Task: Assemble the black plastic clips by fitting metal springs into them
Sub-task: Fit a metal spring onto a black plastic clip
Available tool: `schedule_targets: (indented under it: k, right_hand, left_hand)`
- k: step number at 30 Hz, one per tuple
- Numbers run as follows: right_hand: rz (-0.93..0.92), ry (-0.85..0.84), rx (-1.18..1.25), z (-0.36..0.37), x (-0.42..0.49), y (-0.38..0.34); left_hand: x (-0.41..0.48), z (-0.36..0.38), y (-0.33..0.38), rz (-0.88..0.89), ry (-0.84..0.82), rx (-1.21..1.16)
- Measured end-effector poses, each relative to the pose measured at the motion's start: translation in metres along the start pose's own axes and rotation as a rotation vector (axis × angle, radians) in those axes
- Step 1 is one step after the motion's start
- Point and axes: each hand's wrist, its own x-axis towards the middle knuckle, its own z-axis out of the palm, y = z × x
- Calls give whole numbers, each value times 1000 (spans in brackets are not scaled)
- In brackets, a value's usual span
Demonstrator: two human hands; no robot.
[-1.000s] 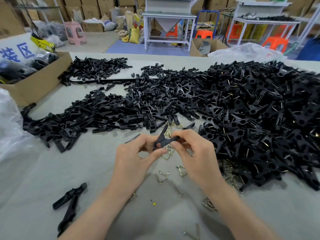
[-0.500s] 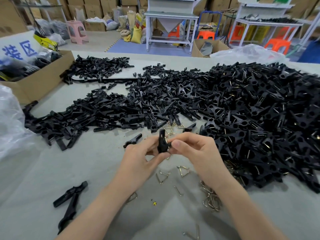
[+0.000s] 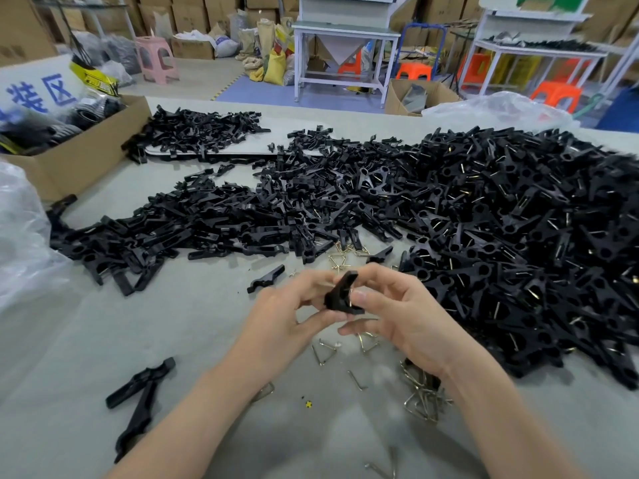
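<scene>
Pinched between both hands, one black clip [image 3: 340, 293] is held just above the grey table [image 3: 86, 340], near the middle of the view. Left hand [image 3: 287, 316] grips its lower end with thumb and curled fingers; right hand [image 3: 408, 323] presses thumb and forefinger against its other side, the remaining fingers loosely bent. One thin metal spring [image 3: 351, 299] glints at the clip's edge by the right thumb; how far it is seated I cannot tell.

Below the hands three single loose springs [image 3: 325, 352] lie well apart on the table, a fourth spring [image 3: 264, 392] shows partly under the left forearm, and a fifth [image 3: 383, 468] lies at the bottom edge. One tangle of springs [image 3: 422, 399] sits beside the right wrist, too knotted to count, and one more scatter of springs [image 3: 342, 254] lies just beyond the hands.

Two black pieces [image 3: 140, 406] lie crossed at lower left. One single piece [image 3: 266, 278] lies just beyond the left hand, another single piece [image 3: 380, 254] just beyond the right.

Three heaps fill the far table, none countable: one large pile [image 3: 518, 236] on the right with metal glinting in it, one flatter left pile [image 3: 155, 236], and one smaller far pile [image 3: 197, 133] on a white board. One cardboard box [image 3: 79, 150] stands at far left, with one clear plastic bag [image 3: 20, 243] beside it.
</scene>
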Motion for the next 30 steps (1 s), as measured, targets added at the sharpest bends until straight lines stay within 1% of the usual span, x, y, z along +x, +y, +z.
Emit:
schedule_targets:
  k: [2,4,9,12,16,23,26,30]
  right_hand:
    - [-15,31,11,0,1,1]
    - [-11,37,57,-1,2,0]
    - [159,-10,283,-8,0,-3]
    - [223,21,368,-8,1,-1]
    - [261,41,460,-5,3,2]
    - [293,56,507,-2,4,4]
    - [257,45,517,-1,4,5]
    - [86,8,490,2,4,3]
  left_hand:
    - [-1,-1,-2,-71,23,-65]
    - [-2,0,-2,-68,38,-59]
    - [-3,4,-5,-125,33,-168]
    - [-3,4,-7,-129,26,-196]
    - [-3,4,-6,-111,18,-182]
    - [-4,1,-8,-111,-6,-176]
    - [-3,2,-4,-96,44,-178]
    - [-1,3,1,-7,159,-98]
